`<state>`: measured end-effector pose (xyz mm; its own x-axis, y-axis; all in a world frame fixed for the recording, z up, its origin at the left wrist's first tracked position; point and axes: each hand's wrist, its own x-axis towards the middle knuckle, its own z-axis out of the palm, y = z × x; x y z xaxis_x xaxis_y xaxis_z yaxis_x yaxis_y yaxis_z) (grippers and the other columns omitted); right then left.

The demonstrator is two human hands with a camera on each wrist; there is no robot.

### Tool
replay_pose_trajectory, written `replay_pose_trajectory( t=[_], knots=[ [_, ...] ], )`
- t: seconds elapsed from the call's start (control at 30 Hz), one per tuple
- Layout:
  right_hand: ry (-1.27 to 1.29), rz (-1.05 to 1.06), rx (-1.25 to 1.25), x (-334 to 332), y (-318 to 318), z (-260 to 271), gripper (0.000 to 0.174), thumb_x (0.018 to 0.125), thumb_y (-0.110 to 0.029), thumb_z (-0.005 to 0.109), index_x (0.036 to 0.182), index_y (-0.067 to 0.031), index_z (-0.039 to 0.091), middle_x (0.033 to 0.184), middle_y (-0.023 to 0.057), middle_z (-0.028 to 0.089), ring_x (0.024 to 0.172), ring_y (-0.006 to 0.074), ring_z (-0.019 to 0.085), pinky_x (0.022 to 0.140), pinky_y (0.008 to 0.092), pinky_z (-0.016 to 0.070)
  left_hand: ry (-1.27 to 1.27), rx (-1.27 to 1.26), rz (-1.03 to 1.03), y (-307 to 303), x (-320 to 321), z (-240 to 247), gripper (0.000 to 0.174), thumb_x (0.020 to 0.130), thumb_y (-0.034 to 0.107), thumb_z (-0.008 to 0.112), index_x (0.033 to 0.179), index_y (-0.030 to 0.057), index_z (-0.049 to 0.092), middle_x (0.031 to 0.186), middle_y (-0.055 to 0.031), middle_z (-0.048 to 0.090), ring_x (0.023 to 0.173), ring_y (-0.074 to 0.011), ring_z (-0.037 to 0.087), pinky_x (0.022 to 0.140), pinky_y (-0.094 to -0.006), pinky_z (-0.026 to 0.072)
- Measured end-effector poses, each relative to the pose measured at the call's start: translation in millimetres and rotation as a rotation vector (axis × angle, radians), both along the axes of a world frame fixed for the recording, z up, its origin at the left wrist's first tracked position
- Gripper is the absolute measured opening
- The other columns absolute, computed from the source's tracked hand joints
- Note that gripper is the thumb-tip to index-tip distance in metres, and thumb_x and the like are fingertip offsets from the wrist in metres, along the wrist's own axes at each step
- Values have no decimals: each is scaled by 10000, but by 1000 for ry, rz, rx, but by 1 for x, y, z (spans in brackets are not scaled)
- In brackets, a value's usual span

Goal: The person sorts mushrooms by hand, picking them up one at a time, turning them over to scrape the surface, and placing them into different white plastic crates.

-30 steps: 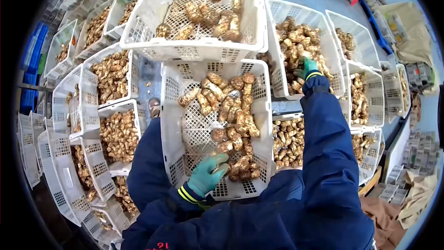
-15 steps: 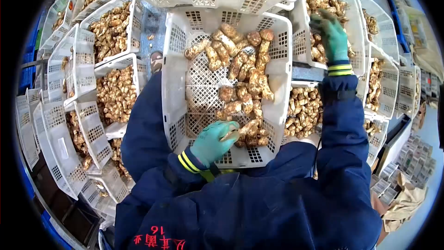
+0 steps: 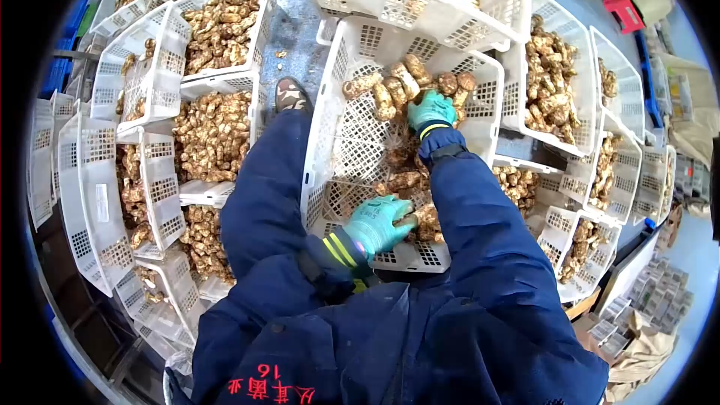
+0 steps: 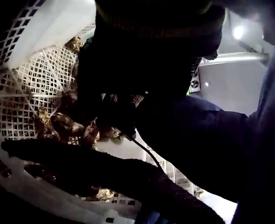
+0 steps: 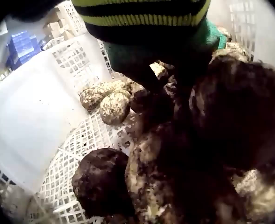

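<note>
In the head view, my green-gloved left hand (image 3: 379, 223) is at the near end of a white perforated crate (image 3: 321, 180). Its fingers and thumb curl around a brown mushroom beside a cluster of others. My right hand (image 3: 433, 109), gloved alike, reaches down among thick-stemmed mushrooms (image 3: 385, 102) farther back in that crate. Its fingertips are hidden there, and I cannot tell whether they grip one. In the right wrist view, dark mushrooms (image 5: 100, 179) lie close below the hand on the mesh floor. The left wrist view is mostly dark, with mushrooms (image 4: 65, 125) near the hand.
Another crate (image 3: 420, 1) with mushrooms stands raised just beyond. A fuller crate (image 3: 514, 79) stands at the right, and stacked crates (image 3: 79, 172) line the left. A shoe (image 3: 291, 94) rests on the blue floor (image 3: 296, 22). A red stool (image 3: 622, 9) is at back right.
My right hand has left the right-hand crate and come left into the crate before me. My left hand stays at the near end. The head view has shifted, moving the crate rightward.
</note>
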<state>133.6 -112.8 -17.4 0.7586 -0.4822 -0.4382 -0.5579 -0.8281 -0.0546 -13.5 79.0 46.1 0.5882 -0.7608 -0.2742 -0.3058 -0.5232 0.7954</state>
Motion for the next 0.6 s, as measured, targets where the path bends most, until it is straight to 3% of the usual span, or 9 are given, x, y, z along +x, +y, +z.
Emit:
replay_pose_trajectory(
  t=[0.07,0.2,0.3,0.37,0.43,0.47,0.5,0.57,0.6],
  knots=[
    [-28,37,-34,-1,-2,-5,524,801,-467,594,1146,-73,591,1191,169,566,1149,329,503,951,423,425,-27,-57,64,3,-1,4,232,869,302,534,945,87,577,867,-125,592,826,-328,575,741,-424,468],
    [118,327,-57,-12,2,-1,467,828,-430,551,1170,-115,593,1204,131,561,1155,335,496,930,483,425,27,-94,114,5,5,19,339,862,319,589,1086,65,600,978,-163,624,890,-334,596,797,-407,481],
    [-133,499,-108,-43,7,-14,475,802,-414,604,1190,-142,573,1227,119,547,1173,324,482,916,510,419,45,-91,117,3,5,17,324,863,319,597,1070,71,610,991,-158,627,900,-338,598,807,-407,480],
    [13,430,-11,-36,2,-4,433,769,-349,657,1153,-159,590,1143,122,605,1121,325,538,918,478,431,98,-56,114,0,9,20,314,856,298,603,1058,58,611,986,-158,627,902,-338,598,811,-408,480],
    [-5,323,207,-28,-16,-20,351,762,-300,660,1076,-147,623,1057,141,630,1004,324,594,879,433,465,176,3,105,-2,16,28,309,853,284,606,1056,52,611,979,-159,627,899,-338,600,813,-411,480],
    [-135,301,313,-29,-21,-11,299,749,-268,669,1006,-119,635,990,143,634,898,339,604,806,429,478,145,-16,201,2,16,31,313,871,257,588,1086,30,602,990,-158,636,910,-302,612,816,-380,479],
    [-64,257,392,-27,-26,5,312,762,-135,674,1067,-106,618,989,107,649,910,235,624,769,335,484,281,-125,355,2,19,26,326,901,247,562,1119,7,593,1011,-141,645,938,-247,619,823,-340,478],
    [-268,36,917,-45,-36,28,379,762,-33,654,1133,-49,577,1065,77,618,933,171,599,794,275,475,343,-241,673,0,28,28,292,918,228,552,1129,29,582,980,-119,645,857,-230,630,751,-330,494],
    [-387,-63,1235,-56,-38,48,441,756,-2,662,1182,-18,546,1119,71,593,963,148,583,823,251,468,477,-396,786,0,35,29,336,931,254,536,1172,20,555,995,-109,638,886,-216,629,766,-316,499]
  ],
)
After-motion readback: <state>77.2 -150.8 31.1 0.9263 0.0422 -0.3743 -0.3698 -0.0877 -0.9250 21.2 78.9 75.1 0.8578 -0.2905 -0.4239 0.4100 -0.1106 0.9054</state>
